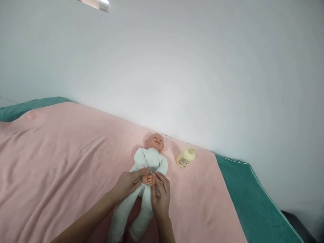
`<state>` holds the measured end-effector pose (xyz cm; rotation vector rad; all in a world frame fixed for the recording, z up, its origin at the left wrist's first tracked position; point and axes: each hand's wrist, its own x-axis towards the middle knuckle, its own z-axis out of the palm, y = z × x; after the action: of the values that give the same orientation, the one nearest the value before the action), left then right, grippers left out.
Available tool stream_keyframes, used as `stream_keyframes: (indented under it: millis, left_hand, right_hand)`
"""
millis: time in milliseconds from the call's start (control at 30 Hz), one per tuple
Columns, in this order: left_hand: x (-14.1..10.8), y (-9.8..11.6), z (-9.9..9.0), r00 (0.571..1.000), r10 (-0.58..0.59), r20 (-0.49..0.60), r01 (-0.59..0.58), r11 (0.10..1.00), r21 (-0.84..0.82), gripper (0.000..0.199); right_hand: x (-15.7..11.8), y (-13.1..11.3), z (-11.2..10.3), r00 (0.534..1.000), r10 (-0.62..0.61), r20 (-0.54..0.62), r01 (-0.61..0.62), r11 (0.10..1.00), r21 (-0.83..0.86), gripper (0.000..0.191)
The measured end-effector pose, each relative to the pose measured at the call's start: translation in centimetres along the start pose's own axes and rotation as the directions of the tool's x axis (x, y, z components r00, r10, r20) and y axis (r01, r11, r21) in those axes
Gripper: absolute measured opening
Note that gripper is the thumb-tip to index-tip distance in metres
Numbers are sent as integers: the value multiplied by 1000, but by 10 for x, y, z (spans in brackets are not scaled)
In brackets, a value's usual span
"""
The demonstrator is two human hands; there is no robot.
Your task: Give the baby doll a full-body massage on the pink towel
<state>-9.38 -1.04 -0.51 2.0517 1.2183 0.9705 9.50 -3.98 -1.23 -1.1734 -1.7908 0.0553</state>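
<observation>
A baby doll point(149, 158) in a white cloth suit lies on its back on a pink blanket point(63, 162), its head toward the wall. My left hand point(128, 184) rests on the doll's belly, and its fingers hold one of the doll's small hands. My right hand point(160, 192) lies beside it on the doll's hip, fingertips touching the doll's other small hand. The doll's two hands meet at its middle, between my fingers. The doll's legs stretch toward me between my forearms.
A cream-coloured lotion bottle point(185, 158) lies on its side on the blanket, right of the doll's head. A teal sheet point(248, 199) shows beyond the blanket's right edge and at the far left. A white wall point(177, 67) runs along the far side.
</observation>
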Motion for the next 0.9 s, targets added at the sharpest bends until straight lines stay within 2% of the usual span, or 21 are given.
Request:
stream_keyframes:
  millis: [133,233,300,367,433,533,633,667,733,767,833,900]
  left_hand:
    - [1,-2,2,1000,27,8,-27,1000,5,40]
    - [0,-1,1,1000,-9,-17,9,1000,-3,39]
    - [-1,1,-3,996,-81,-48,79,996,-28,39]
    - [-3,3,-11,973,-189,-130,180,981,-78,38]
    - [-5,4,-22,916,-312,-254,276,946,-167,40]
    - [-7,-1,-40,764,-511,-395,375,849,-372,46]
    - [-6,-17,-54,590,-666,-457,320,713,-624,50]
    - [-7,-25,-56,536,-719,-443,284,647,-707,50]
    - [-7,-41,-59,453,-822,-344,207,473,-856,45]
    - [-7,-48,-59,429,-857,-285,172,387,-906,40]
    - [-6,-60,-57,413,-887,-207,116,277,-954,30]
    - [-5,-65,-56,415,-887,-205,74,257,-963,23]
  right_hand:
    - [-2,3,3,999,-33,17,34,999,-32,36]
    - [0,2,-1,1000,29,6,-29,999,30,32]
    - [4,0,-9,982,184,-33,-180,977,117,31]
    - [9,2,-21,905,415,-97,-390,898,202,33]
    - [12,9,-33,785,598,-163,-541,790,288,39]
    - [13,29,-49,622,756,-202,-634,638,437,50]
    - [6,54,-56,472,864,-174,-622,466,629,59]
    - [3,61,-56,436,887,-152,-599,412,687,61]
    - [-4,72,-55,387,916,-105,-564,325,759,63]
    - [-7,77,-55,369,925,-89,-561,298,772,63]
    - [-11,84,-52,349,933,-84,-565,281,776,63]
    - [-14,88,-50,341,936,-85,-558,274,783,64]
